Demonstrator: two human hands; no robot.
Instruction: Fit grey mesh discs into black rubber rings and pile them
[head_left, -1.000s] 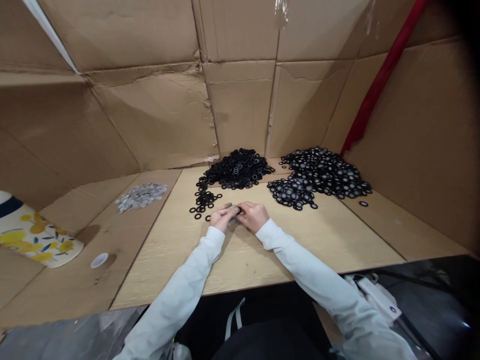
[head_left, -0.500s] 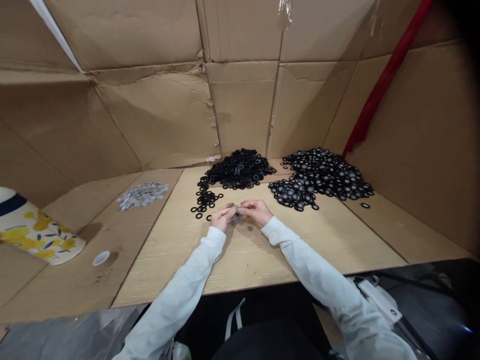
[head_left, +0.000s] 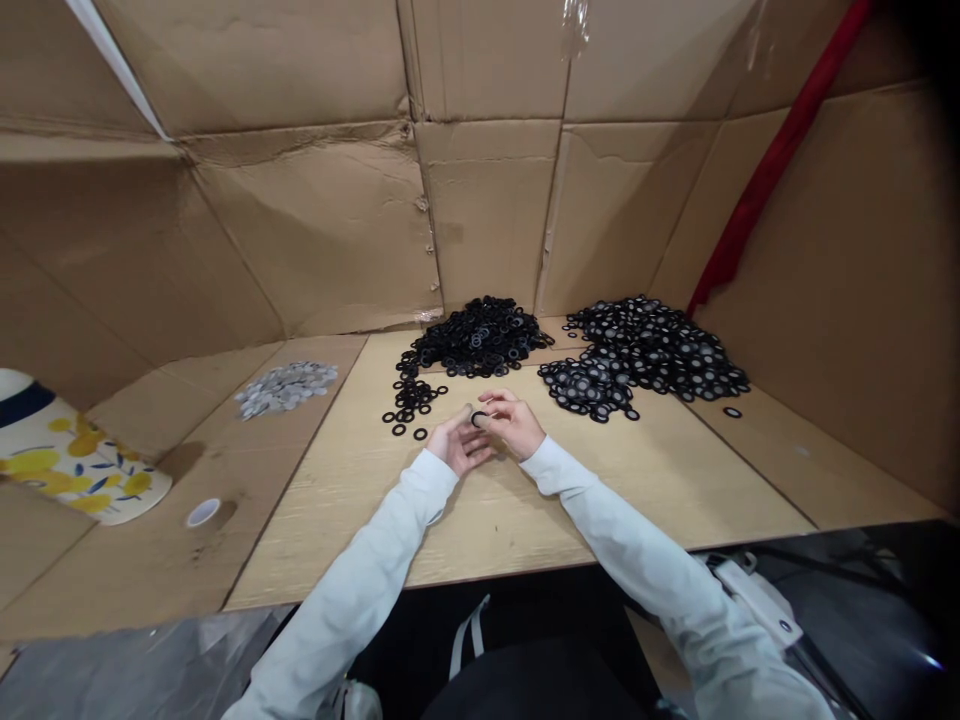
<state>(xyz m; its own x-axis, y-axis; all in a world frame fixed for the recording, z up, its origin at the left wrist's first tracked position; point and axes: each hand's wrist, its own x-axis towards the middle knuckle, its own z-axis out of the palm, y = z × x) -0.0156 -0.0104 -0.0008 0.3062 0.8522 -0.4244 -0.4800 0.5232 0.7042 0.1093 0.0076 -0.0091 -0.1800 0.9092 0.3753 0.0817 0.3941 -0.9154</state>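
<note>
A black ring (head_left: 478, 419) is pinched by the fingers of my right hand (head_left: 516, 426), above the middle of the board. My left hand (head_left: 454, 442) lies just beside and below it, palm up, fingers stretched under the ring and its thumb close to it. Whether that thumb touches the ring, I cannot tell. Small grey discs on the board are mostly hidden by my hands. Several loose black rings (head_left: 398, 430) lie left of my hands, at the edge of a heap of black rings (head_left: 480, 340).
At the right is a large pile of black rings with grey centres (head_left: 652, 350). Grey discs (head_left: 286, 388) form a pile at the left. A patterned cylinder (head_left: 82, 460) and a white tape roll (head_left: 203, 513) are far left. Cardboard walls (head_left: 487, 215) enclose the table.
My left hand has turned palm up and its fingers have spread beneath the right hand. The black ring now shows clearly at my right fingertips.
</note>
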